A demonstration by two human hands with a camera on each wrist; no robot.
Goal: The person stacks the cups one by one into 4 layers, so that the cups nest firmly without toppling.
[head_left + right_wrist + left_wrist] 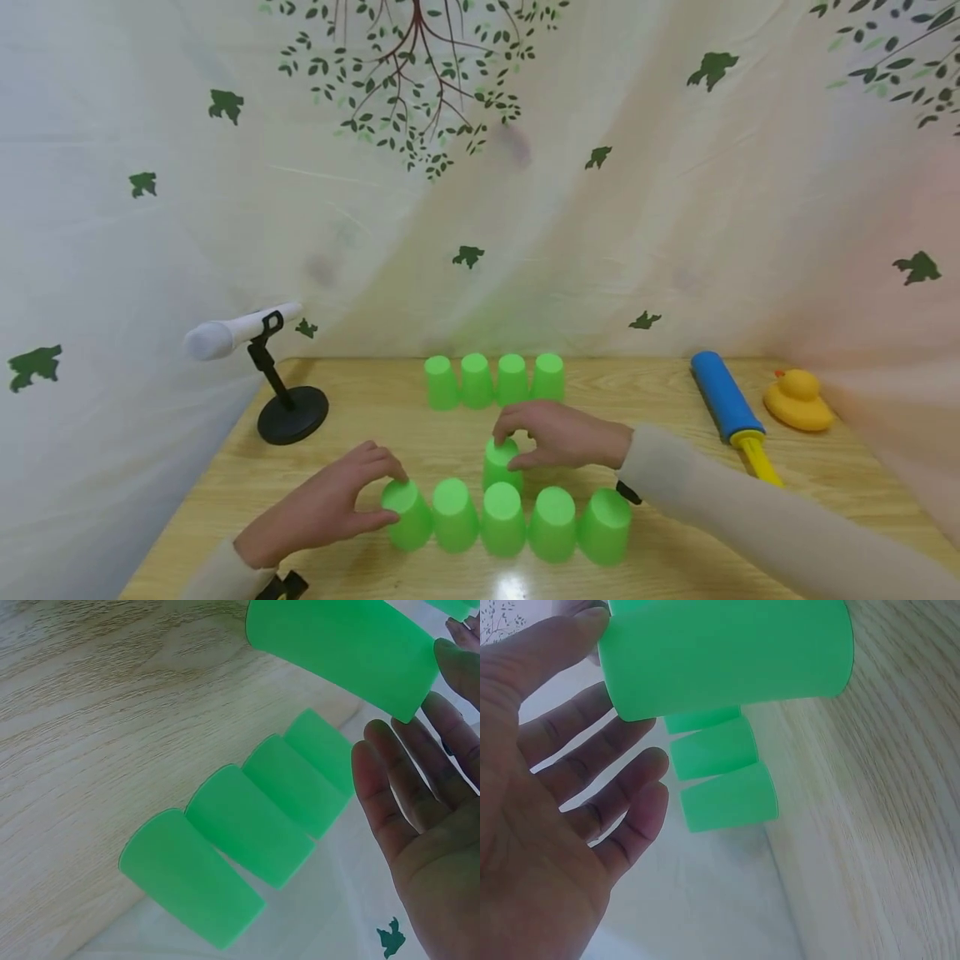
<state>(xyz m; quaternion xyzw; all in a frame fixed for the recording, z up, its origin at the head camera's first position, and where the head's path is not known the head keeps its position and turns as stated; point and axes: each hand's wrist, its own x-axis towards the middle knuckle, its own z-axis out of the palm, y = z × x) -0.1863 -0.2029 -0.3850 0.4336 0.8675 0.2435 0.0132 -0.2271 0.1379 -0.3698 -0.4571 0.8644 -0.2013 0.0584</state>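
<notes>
Several bright green cups stand upside down in a front row, and the leftmost cup [411, 525] is in my left hand [318, 507]. Thumb and fingers pinch it near its top; the left wrist view shows this cup [727, 660] close up. Just behind the row's middle cup [503, 529], my right hand [558, 433] pinches another upside-down cup [498, 468] by its upper end. That same cup [345, 656] fills the top of the right wrist view. Whether it touches the table is hidden by the front row.
Farther back stands a second row of green cups [477, 383]. A white microphone [240, 332] on a black stand [292, 414] is at the left. To the right lie a blue and yellow tube-shaped toy [726, 396] and a yellow rubber duck [798, 402]. Behind the wooden table [375, 379] hangs a leaf-printed curtain [360, 267].
</notes>
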